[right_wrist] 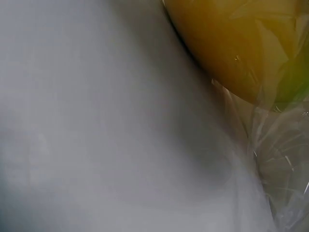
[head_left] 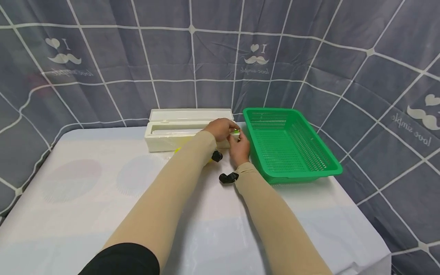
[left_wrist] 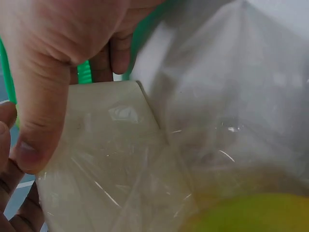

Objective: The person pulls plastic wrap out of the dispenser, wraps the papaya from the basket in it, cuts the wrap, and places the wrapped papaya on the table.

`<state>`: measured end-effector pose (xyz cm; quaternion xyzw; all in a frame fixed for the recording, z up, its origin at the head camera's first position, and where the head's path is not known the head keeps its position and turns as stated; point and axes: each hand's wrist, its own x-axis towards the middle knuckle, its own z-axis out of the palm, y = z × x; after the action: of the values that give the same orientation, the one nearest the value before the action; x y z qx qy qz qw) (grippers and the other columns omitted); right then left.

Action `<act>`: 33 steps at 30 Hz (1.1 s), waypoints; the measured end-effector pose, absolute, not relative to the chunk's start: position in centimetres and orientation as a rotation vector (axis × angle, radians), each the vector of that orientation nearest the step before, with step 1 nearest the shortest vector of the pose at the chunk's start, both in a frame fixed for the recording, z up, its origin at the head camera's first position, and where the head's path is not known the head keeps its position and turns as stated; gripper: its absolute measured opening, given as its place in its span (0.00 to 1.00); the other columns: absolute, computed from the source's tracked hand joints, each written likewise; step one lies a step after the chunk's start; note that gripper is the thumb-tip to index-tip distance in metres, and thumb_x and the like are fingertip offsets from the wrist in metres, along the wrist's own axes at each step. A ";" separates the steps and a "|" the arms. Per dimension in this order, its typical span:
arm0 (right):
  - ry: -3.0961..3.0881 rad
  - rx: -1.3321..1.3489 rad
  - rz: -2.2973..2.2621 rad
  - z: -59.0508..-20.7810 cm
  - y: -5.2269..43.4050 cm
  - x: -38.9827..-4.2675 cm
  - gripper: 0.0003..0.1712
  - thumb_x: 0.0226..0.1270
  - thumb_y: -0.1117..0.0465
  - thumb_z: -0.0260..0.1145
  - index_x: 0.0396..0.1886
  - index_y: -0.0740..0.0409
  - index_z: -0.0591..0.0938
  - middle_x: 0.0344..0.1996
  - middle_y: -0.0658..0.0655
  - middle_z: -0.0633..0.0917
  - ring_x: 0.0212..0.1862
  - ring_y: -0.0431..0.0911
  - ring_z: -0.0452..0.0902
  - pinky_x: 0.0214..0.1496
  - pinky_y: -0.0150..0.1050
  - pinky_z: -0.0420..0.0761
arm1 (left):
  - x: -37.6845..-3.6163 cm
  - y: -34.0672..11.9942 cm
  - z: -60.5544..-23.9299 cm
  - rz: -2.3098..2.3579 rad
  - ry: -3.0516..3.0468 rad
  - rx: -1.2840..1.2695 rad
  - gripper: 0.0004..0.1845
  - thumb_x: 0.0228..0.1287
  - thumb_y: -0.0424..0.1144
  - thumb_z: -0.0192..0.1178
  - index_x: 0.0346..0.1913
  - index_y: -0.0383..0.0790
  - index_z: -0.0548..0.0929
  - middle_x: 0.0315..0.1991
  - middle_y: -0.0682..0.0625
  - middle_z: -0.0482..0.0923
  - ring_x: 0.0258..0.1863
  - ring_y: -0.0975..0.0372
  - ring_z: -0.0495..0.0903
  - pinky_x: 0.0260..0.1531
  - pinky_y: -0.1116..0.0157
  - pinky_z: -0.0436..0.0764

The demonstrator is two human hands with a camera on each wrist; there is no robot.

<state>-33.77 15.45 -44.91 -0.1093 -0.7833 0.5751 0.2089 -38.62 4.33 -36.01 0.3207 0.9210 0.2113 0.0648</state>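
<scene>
1. The left hand [head_left: 220,128] sits at the right end of the white cling-film dispenser box [head_left: 178,133]; its fingers are curled over that end, thumb pressed on the box's front face, gripping it.
2. The right hand [head_left: 240,149] is just beside it, fingers raised to the same end — they look to be pinching a small green piece [head_left: 236,132] there, though the grip is partly hidden.
3. Clear film [left_wrist: 207,145] lies pulled out over the table [head_left: 86,214], with a yellow-green fruit [right_wrist: 241,43] under it.
4. A green basket [head_left: 292,145] stands just right of the hands — empty side walls touching nothing else.
</scene>
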 end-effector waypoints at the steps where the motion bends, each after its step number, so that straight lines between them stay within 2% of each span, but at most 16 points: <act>1: -2.182 -0.300 1.604 -44.9 15.4 -33.7 0.24 0.76 0.56 0.67 0.68 0.54 0.82 0.55 0.63 0.88 0.52 0.51 0.83 0.55 0.44 0.84 | -38.6 4.3 -36.1 0.626 2.784 0.973 0.19 0.84 0.39 0.51 0.68 0.54 0.84 0.68 0.51 0.82 0.74 0.54 0.74 0.76 0.58 0.70; 14: -2.193 -0.297 1.605 -45.1 15.6 -34.0 0.29 0.75 0.55 0.69 0.72 0.55 0.78 0.58 0.64 0.87 0.54 0.51 0.83 0.57 0.45 0.84 | -39.2 4.0 -36.7 0.613 2.847 0.905 0.18 0.82 0.39 0.54 0.66 0.58 0.85 0.67 0.52 0.83 0.72 0.53 0.76 0.75 0.55 0.72; 22: -2.192 -0.288 1.597 -45.1 15.6 -34.2 0.25 0.74 0.55 0.71 0.67 0.57 0.82 0.55 0.64 0.88 0.51 0.48 0.82 0.52 0.40 0.83 | -38.8 3.7 -36.3 0.560 2.867 0.923 0.17 0.82 0.41 0.56 0.65 0.57 0.86 0.65 0.53 0.84 0.67 0.53 0.80 0.72 0.50 0.74; 28: -2.177 -0.282 1.625 -45.1 15.6 -34.0 0.27 0.74 0.57 0.71 0.69 0.58 0.80 0.56 0.65 0.87 0.53 0.50 0.82 0.56 0.44 0.84 | -38.6 3.6 -36.1 0.540 2.878 0.936 0.17 0.81 0.41 0.56 0.65 0.57 0.86 0.64 0.53 0.85 0.66 0.54 0.81 0.71 0.46 0.72; 33: -2.173 -0.274 1.616 -45.1 15.8 -34.1 0.27 0.73 0.57 0.72 0.69 0.59 0.81 0.54 0.66 0.88 0.52 0.51 0.83 0.56 0.45 0.83 | -38.6 3.6 -36.1 0.520 2.889 0.935 0.17 0.81 0.40 0.57 0.64 0.58 0.86 0.62 0.54 0.86 0.64 0.54 0.82 0.70 0.45 0.73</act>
<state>-34.14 15.85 -45.13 -0.0983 -0.7809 0.5806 0.2083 -38.57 3.62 -36.12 0.3034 0.9373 0.1687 0.0305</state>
